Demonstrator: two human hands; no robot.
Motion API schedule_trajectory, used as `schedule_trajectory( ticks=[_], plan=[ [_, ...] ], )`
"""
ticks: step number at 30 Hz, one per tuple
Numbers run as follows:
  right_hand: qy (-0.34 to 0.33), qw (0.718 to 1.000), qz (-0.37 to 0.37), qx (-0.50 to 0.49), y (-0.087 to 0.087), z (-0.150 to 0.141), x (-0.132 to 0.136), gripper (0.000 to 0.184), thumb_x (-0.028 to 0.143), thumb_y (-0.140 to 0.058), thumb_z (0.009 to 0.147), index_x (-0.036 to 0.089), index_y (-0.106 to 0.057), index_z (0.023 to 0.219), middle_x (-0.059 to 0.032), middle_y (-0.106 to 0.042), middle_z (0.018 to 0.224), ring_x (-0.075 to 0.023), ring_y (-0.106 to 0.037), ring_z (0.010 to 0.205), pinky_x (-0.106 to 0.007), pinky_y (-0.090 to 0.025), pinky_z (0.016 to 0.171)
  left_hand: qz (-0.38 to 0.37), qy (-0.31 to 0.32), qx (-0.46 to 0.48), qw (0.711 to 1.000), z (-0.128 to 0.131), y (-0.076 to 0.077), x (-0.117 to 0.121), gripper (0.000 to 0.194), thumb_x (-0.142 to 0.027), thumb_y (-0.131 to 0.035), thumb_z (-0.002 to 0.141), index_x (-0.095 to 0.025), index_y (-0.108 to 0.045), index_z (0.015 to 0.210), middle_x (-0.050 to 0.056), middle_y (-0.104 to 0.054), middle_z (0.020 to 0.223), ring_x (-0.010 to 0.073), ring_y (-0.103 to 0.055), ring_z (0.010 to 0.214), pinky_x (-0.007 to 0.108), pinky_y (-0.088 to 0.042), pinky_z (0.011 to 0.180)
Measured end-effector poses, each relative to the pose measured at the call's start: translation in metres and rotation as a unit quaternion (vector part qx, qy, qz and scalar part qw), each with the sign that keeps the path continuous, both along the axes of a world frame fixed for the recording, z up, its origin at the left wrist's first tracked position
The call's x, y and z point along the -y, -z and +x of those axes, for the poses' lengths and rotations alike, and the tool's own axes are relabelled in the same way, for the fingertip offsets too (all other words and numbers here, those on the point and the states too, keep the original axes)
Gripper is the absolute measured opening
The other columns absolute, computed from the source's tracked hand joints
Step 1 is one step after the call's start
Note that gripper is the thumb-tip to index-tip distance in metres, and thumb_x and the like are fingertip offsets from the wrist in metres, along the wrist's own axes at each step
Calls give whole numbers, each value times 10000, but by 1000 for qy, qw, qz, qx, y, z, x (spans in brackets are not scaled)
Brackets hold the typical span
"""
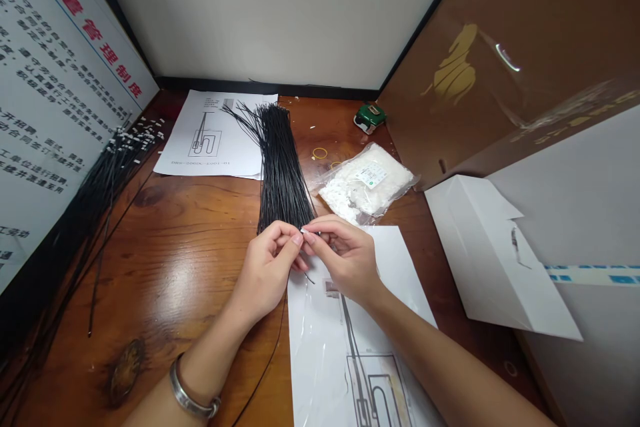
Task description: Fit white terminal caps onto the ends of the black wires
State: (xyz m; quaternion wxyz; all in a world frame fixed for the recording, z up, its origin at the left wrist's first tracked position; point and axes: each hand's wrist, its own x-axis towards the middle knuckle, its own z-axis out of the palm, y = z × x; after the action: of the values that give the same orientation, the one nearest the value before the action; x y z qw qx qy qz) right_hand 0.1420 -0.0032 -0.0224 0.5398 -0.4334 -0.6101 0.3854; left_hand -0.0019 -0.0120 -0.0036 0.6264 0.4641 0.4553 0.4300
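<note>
My left hand [267, 272] is closed in a pinch on a thin black wire [267, 373], which trails down across the table towards me. Fingertip to fingertip with it, my right hand [349, 259] pinches a tiny white connector [303, 231]. The fingers cover most of the connector, so whether the wire end sits inside it I cannot tell. Just beyond both hands lies a thick bundle of black wires [281, 167]. A clear bag of small white connectors [373, 180] rests behind my right hand. Below the hands is a printed drawing sheet [320, 353].
More drawing sheets [175, 140] lie at the back left. Along the left panel is a pile of black wires with white ends [120, 147]. A green tape measure [370, 117] and yellow rubber bands [319, 153] are at the back. At right stand a brown box [500, 47] and folded white card [480, 247].
</note>
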Motion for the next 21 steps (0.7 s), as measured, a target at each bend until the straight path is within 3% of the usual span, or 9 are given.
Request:
schedule_trajectory(
  ticks=[17, 21],
  plan=[
    [22, 999, -44, -21, -2, -3, 1, 59, 223, -641, 805, 187, -687, 793, -40, -657, 795, -114, -583, 587, -268, -492, 499, 12, -8, -13, 1000, 2, -2, 0, 177, -309, -550, 885, -149, -566, 812, 26, -665, 749, 100, -588, 584, 223, -477, 581],
    [105, 988, -76, -78, -3, -3, -2, 84, 272, -673, 784, 189, -677, 794, -2, -621, 678, -94, -530, 524, -225, -420, 431, -6, 16, -19, 1000, 2, -7, 2, 174, -315, -575, 862, -145, -596, 834, 35, -691, 712, 106, -593, 587, 224, -478, 600]
  ],
)
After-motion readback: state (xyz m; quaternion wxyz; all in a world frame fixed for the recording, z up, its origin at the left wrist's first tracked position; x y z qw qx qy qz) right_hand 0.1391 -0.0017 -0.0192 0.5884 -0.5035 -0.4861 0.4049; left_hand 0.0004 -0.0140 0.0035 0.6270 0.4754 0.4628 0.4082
